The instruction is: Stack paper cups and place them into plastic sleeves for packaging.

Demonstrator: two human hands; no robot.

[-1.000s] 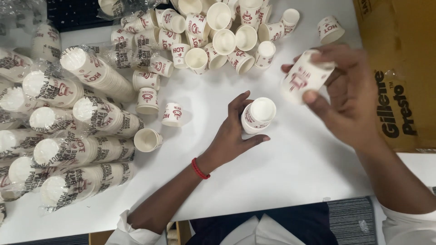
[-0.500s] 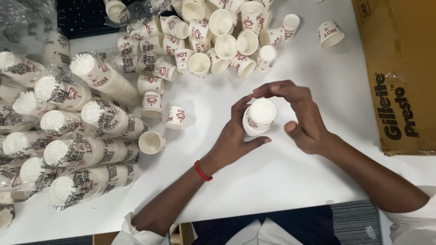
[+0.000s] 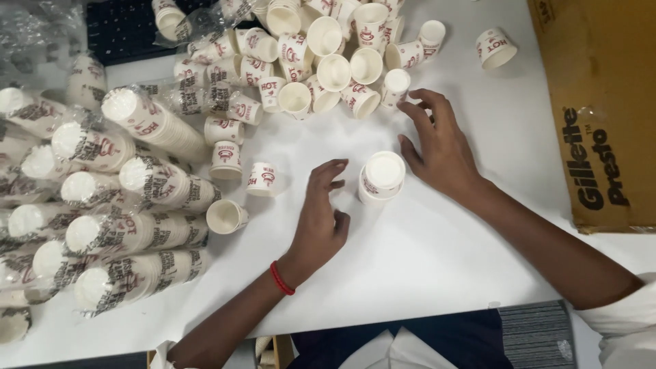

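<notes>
A short stack of white paper cups with red print [image 3: 381, 178] stands upside down on the white table [image 3: 437, 260], between my two hands. My left hand [image 3: 321, 219], with a red band at the wrist, rests just left of the stack, fingers apart, holding nothing. My right hand [image 3: 437, 147] lies to the right of the stack and stretches toward a pile of loose paper cups [image 3: 328, 48] at the back; its fingertips are close to one upturned cup [image 3: 394, 87]. It holds nothing.
Several long sleeves of stacked cups in clear plastic wrap [image 3: 102, 205] lie along the left side. Single cups [image 3: 261, 179] [image 3: 225, 216] are scattered near the left hand. A brown cardboard box [image 3: 601, 102] fills the right edge. A dark keyboard [image 3: 123, 27] sits at the back left.
A second ago my right hand held a cup and my left held the stack. The cup went onto the stack; now both hands have let go and the right reaches toward the loose pile.
</notes>
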